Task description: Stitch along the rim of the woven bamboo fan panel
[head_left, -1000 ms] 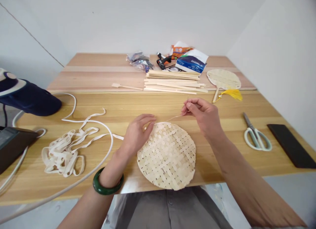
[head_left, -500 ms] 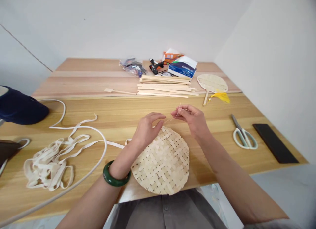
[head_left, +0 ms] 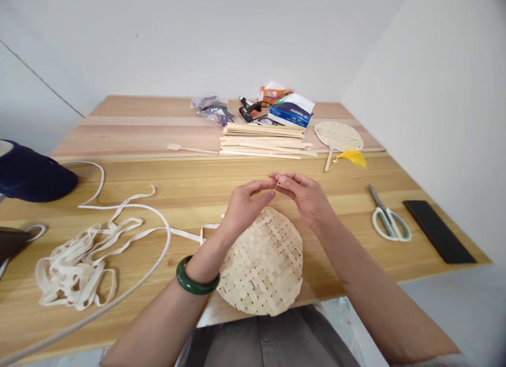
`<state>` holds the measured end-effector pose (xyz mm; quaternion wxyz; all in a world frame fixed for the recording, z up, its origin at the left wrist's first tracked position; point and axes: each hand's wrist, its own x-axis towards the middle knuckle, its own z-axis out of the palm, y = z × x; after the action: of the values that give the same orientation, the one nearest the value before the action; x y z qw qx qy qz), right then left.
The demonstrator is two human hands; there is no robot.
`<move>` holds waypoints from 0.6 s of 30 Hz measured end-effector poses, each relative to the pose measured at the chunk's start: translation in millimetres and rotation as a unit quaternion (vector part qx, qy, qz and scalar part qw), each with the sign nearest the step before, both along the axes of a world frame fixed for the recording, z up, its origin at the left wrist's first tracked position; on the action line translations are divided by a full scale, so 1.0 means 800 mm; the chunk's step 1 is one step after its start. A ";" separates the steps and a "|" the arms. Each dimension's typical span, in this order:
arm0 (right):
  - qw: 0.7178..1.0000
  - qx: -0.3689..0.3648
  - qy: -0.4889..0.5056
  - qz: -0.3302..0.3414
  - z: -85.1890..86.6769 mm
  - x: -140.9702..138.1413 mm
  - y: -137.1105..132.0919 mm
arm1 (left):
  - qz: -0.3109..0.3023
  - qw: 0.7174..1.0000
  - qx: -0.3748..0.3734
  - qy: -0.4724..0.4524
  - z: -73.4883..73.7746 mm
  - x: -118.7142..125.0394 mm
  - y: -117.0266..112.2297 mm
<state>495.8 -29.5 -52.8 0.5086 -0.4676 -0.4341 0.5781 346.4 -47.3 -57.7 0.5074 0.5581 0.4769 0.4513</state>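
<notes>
A round mat of woven pale strips lies at the table's front edge, partly under my left forearm. Above its far rim my two hands meet at the fingertips. My right hand pinches a thin pale thread, whose short end sticks up past the thumb. My left hand, with a green bangle on the wrist, has thumb and forefinger closed at the same thread's lower part. Most of the thread is hidden by the fingers or too fine to follow. A white cloth tape runs from the left toward the mat.
Loose white tape and a white cable lie on the left. Scissors and a black flat case are right. Behind lie wooden strips, a finished fan, a glue gun and a blue tissue pack.
My left hand has moved right and now meets my right hand at the fingertips. The stretch of thread between them has shortened. The mat has stayed nearly in place.
</notes>
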 end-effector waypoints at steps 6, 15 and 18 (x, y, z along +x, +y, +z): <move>1.000 -0.019 0.005 -0.001 0.006 -0.006 -0.005 | -0.017 0.997 -0.050 -0.058 0.011 -0.003 -0.008; 0.996 0.006 -0.090 0.023 0.021 -0.012 -0.012 | 0.006 0.993 -0.084 -0.085 0.009 -0.011 -0.012; 0.990 0.030 -0.139 0.023 0.023 -0.010 -0.015 | 0.036 0.992 -0.093 -0.080 0.007 -0.012 -0.012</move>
<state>488.0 -41.2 -34.7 0.4441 -0.5176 -0.5283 0.5057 337.1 -57.2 -52.0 0.5769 0.4534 0.4942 0.4661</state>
